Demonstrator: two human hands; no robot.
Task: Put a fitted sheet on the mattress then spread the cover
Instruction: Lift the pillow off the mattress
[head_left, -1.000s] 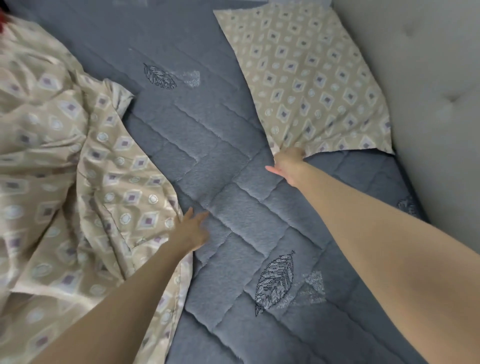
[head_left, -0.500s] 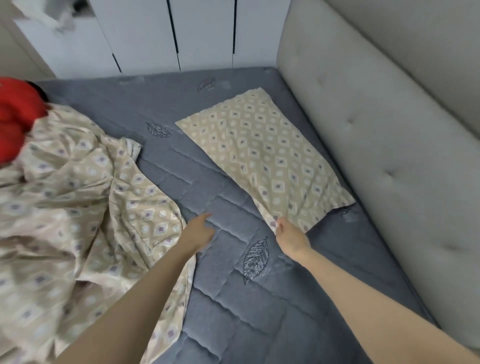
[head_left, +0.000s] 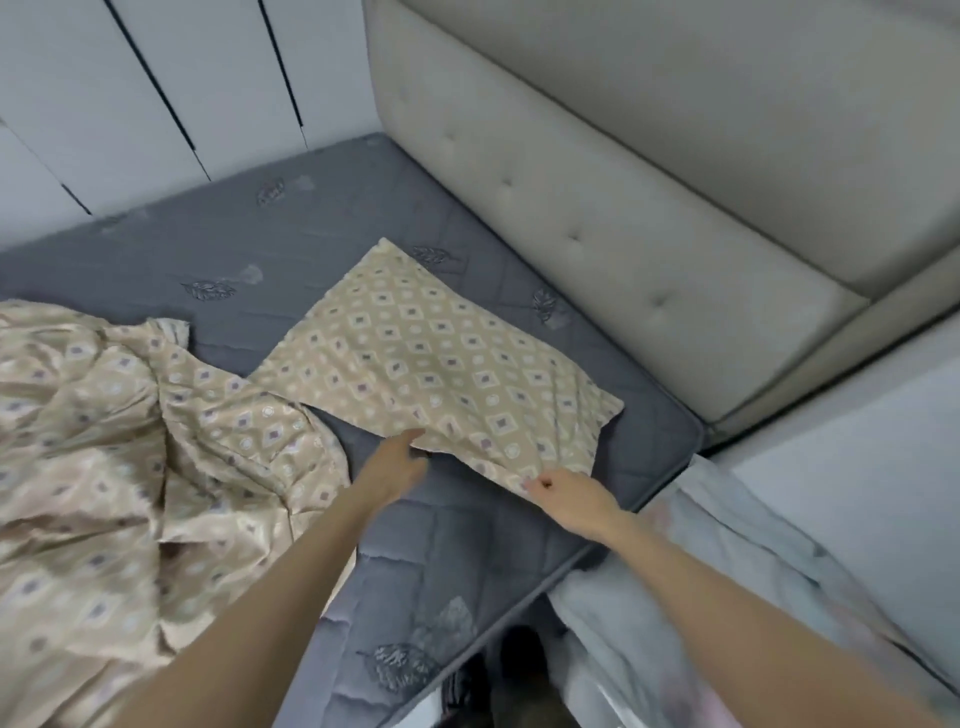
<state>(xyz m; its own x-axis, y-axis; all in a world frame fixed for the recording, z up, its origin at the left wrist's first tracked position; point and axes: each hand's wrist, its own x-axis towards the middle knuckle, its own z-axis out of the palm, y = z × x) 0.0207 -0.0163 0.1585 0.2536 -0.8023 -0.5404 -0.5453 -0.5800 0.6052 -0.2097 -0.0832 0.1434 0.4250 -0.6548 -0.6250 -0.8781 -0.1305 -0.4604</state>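
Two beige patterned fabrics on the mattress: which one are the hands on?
The flat pillowcase by the headboard: the right hand pinches its near edge, the left hand touches it. The crumpled sheet at left is in neither hand.

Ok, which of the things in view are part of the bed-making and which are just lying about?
Job: mattress, bare; patterned bedding heap on it; pillow, right hand pinching its near corner, left hand at its edge.
Lying about: pale grey fabric beside the bed, purpose unclear; headboard; wardrobe doors.
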